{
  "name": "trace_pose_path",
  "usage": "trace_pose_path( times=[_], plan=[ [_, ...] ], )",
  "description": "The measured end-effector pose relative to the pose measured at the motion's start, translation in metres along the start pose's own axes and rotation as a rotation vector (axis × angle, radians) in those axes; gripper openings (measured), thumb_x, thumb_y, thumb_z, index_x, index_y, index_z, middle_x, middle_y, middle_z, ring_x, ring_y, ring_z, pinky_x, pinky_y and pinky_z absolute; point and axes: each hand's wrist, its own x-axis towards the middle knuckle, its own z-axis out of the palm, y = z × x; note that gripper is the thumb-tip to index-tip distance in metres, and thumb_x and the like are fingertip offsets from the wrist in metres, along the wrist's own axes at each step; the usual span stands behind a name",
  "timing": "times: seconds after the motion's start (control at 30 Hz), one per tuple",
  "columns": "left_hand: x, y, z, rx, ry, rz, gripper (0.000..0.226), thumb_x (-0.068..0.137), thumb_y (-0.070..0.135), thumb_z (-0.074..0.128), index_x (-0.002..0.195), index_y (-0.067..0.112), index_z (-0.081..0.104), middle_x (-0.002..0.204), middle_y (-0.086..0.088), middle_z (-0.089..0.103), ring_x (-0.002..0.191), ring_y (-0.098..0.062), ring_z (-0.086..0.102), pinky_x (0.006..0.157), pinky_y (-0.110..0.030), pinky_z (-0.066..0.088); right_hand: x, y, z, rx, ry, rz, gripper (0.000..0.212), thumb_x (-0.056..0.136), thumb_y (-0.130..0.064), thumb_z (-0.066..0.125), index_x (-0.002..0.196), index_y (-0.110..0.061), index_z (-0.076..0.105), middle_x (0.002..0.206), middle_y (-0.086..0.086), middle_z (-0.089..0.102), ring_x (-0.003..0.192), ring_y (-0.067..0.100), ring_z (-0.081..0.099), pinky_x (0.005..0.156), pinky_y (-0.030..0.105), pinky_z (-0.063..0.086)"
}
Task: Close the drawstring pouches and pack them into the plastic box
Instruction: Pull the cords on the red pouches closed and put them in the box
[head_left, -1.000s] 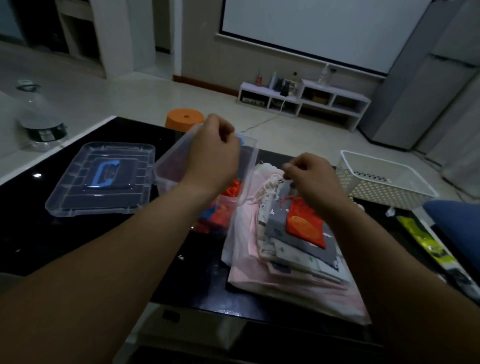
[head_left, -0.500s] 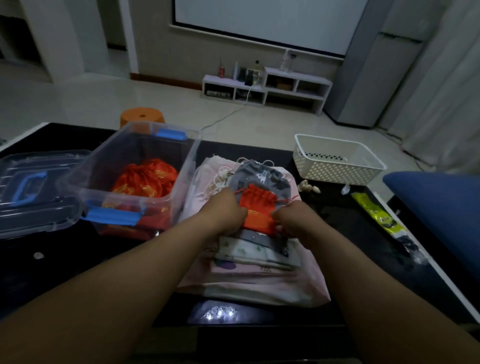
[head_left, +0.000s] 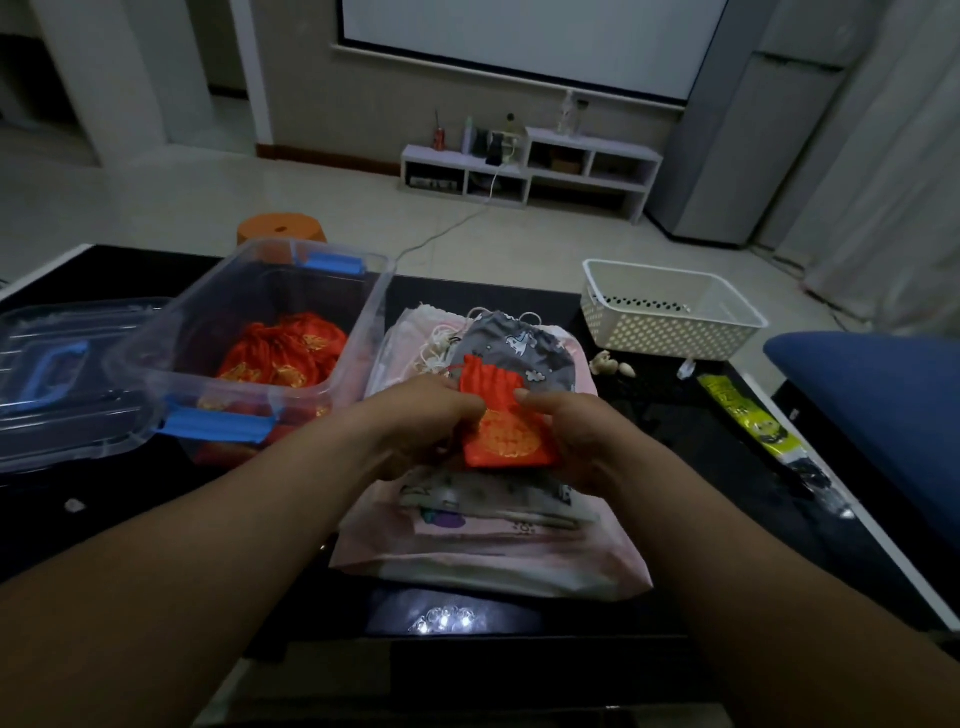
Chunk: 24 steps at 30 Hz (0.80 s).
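Plastic box (head_left: 171, 332): stood open at the left of the tabletop (head_left: 675, 415), with its lid (head_left: 47, 374) laid further left; packed pouches (head_left: 283, 351) in red are seen inside
Left hand (head_left: 415, 421): fingers curled and clamped on the left edge of the red pouch (head_left: 501, 426), just below its neck
Red pouch: held between both hands, just over the stack of flat pouches (head_left: 493, 540); its long axis is pointed away from the person, and the mouth at the far end is judged not fully gathered
Right hand (head_left: 576, 436): fingers pinched on the right edge, level with the left
Key relation: the neck lies just beyond both sets of fingers, so the cords would be drawn sideways; the box lies leftward, nearer the left hand
White basket (head_left: 670, 332): set well apart at the right
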Motion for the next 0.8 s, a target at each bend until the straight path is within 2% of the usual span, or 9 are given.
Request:
trace_pose_path(
  times=[0.07,0.17,0.23,0.4,0.5,0.57,0.63,0.7,0.8],
  plan=[
    [-0.007,-0.002,-0.001,-0.023,-0.016,-0.009,0.017,0.089,0.002,0.053,0.083,0.016,0.06,0.056,0.001,0.054,0.047,-0.01,0.05,0.053,-0.023,0.043,0.0,0.005,0.004,-0.035,0.027,-0.016,0.028,0.102,-0.009,0.057,0.129,0.0,0.063,0.122,0.024,0.072,0.102,0.037,0.07,0.085,0.047,0.06],
    [-0.016,-0.005,-0.001,-0.167,0.02,0.021,0.011,0.099,0.014,0.058,0.098,0.015,0.068,0.081,-0.008,0.069,0.071,-0.02,0.065,0.069,-0.028,0.054,-0.001,0.012,0.009,-0.077,0.029,-0.058,0.029,0.102,-0.004,0.053,0.129,-0.004,0.064,0.116,0.024,0.074,0.096,0.037,0.072,0.081,0.045,0.06],
    [-0.016,-0.009,-0.002,-0.316,0.095,0.037,0.021,0.105,0.025,0.055,0.109,0.01,0.07,0.092,-0.013,0.073,0.074,-0.021,0.068,0.065,-0.027,0.058,-0.005,0.016,0.013,-0.12,0.0,-0.078,0.029,0.101,-0.001,0.053,0.128,-0.004,0.065,0.112,0.023,0.075,0.096,0.037,0.073,0.083,0.046,0.06],
    [-0.008,-0.018,-0.001,-0.475,0.218,0.047,0.02,0.104,0.019,0.059,0.108,0.005,0.072,0.079,-0.011,0.072,0.05,-0.014,0.067,0.049,-0.024,0.057,-0.009,0.019,0.017,-0.151,-0.044,-0.103,0.027,0.099,0.004,0.056,0.123,0.0,0.066,0.112,0.026,0.074,0.091,0.037,0.073,0.078,0.044,0.061],
    [-0.002,-0.02,0.001,-0.507,0.213,0.044,0.015,0.103,0.015,0.06,0.103,0.006,0.072,0.077,-0.012,0.072,0.056,-0.018,0.068,0.056,-0.028,0.059,-0.011,0.015,0.018,-0.101,-0.02,-0.128,0.017,0.103,-0.015,0.058,0.114,-0.007,0.068,0.098,0.017,0.078,0.078,0.028,0.075,0.07,0.038,0.06],
    [0.002,-0.021,0.003,-0.513,0.208,0.049,0.015,0.102,0.014,0.061,0.095,0.007,0.072,0.074,-0.012,0.072,0.055,-0.019,0.068,0.056,-0.029,0.06,-0.009,0.013,0.016,-0.013,0.025,-0.122,0.022,0.106,-0.03,0.055,0.103,-0.014,0.069,0.081,0.007,0.078,0.072,0.023,0.074,0.07,0.038,0.058],
    [0.006,-0.021,0.005,-0.52,0.205,0.038,0.016,0.101,0.015,0.062,0.091,0.009,0.073,0.07,-0.011,0.072,0.054,-0.019,0.069,0.055,-0.029,0.06,-0.006,0.011,0.014,0.06,0.077,-0.109,0.027,0.106,-0.035,0.054,0.097,-0.018,0.073,0.074,0.003,0.077,0.068,0.021,0.072,0.067,0.036,0.055],
    [0.007,-0.018,0.006,-0.544,0.203,0.024,0.017,0.101,0.018,0.061,0.091,0.01,0.073,0.067,-0.009,0.072,0.052,-0.018,0.068,0.053,-0.028,0.058,-0.006,0.01,0.012,0.082,0.093,-0.088,0.03,0.106,-0.037,0.054,0.092,-0.02,0.074,0.077,0.0,0.075,0.072,0.021,0.069,0.071,0.035,0.052],
    [0.011,-0.016,0.007,-0.549,0.217,0.045,0.02,0.102,0.019,0.057,0.107,0.008,0.072,0.075,-0.009,0.069,0.054,-0.016,0.065,0.047,-0.024,0.053,-0.007,0.008,0.007,0.091,0.102,-0.042,0.028,0.103,-0.036,0.056,0.088,-0.02,0.073,0.078,-0.001,0.074,0.076,0.02,0.065,0.081,0.038,0.047]
  ],
)
